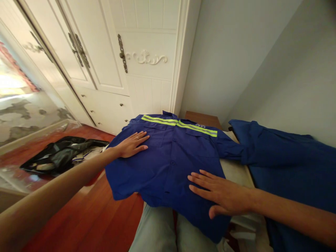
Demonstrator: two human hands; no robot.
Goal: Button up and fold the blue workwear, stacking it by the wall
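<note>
A blue work shirt [157,171] with yellow and grey reflective bands across the chest lies spread out, its buttoned front facing up. On its left part, just below the band, my left hand [132,144] rests flat with a ring on one finger. My right hand [219,192] lies over the lower right part of the shirt, fingers spread and palm down. Neither hand holds anything. The right sleeve of the shirt reaches over to a blue cloth [275,150].
White wardrobe [149,42] with metal handles stands ahead. An open black suitcase [63,154] with clothes lies on the reddish floor [115,217] at left. Behind the shirt is a brown wooden piece [207,119]. My legs [160,227] are below the shirt.
</note>
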